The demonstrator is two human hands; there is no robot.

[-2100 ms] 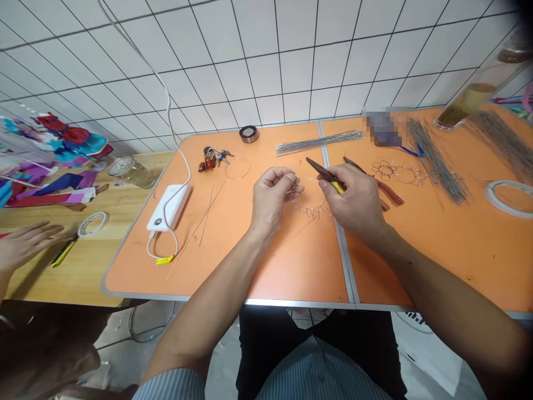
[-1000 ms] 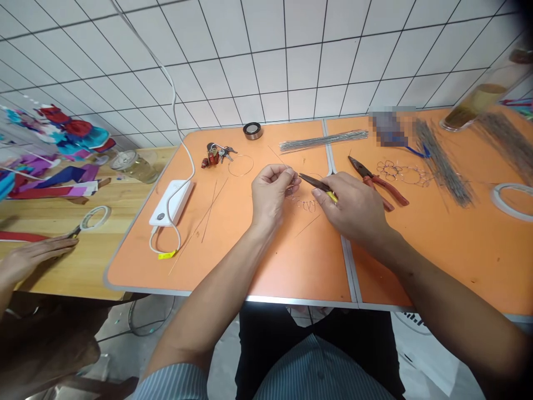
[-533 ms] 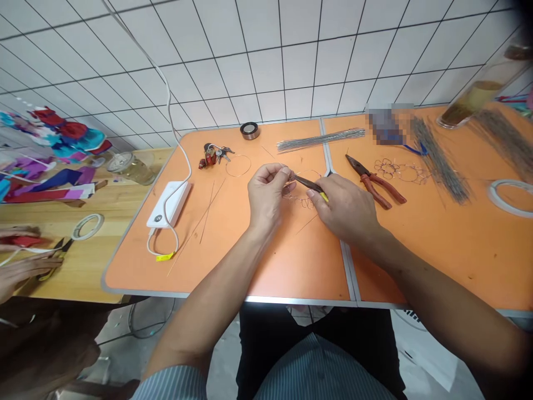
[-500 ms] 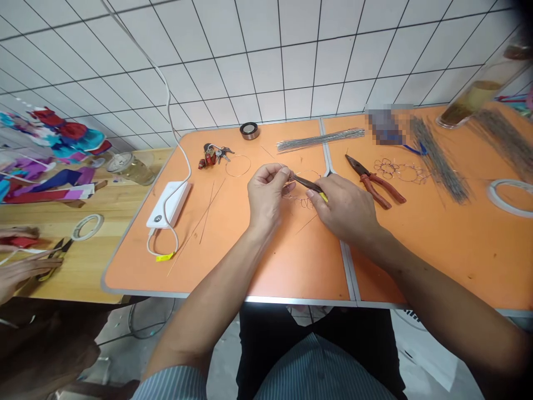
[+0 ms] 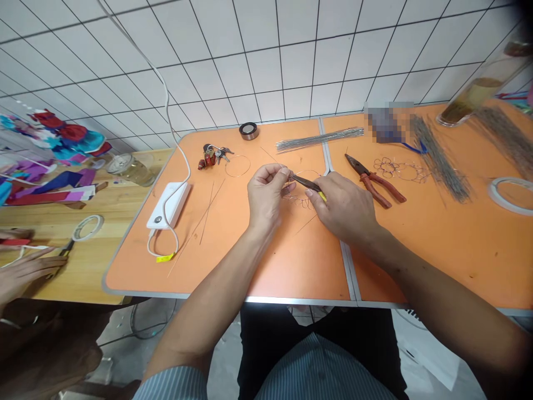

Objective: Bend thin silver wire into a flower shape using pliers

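My right hand (image 5: 343, 205) is closed round a pair of pliers (image 5: 307, 183) with yellow showing on the handle. The dark jaws point left and meet the fingertips of my left hand (image 5: 268, 191). Those fingers pinch a thin wire, mostly hidden by the fingers. Below and behind both hands lies a bent wire piece with small loops (image 5: 306, 203) on the orange table (image 5: 283, 278). A second pair of pliers (image 5: 372, 180) with red handles rests to the right of my right hand, beside a looped wire shape (image 5: 400, 169).
Wire bundles (image 5: 320, 139) lie at the back and right (image 5: 441, 158). Black tape (image 5: 249, 131), keys (image 5: 214, 156), a wire ring (image 5: 237, 166) and a white power bank (image 5: 169, 205) with its cable are on the left half. A co-worker's hand (image 5: 31, 269) is at the wooden table (image 5: 89, 272).
My hands and the pliers stay almost in place. At the far left, the co-worker's hands have shifted slightly over the scissors.
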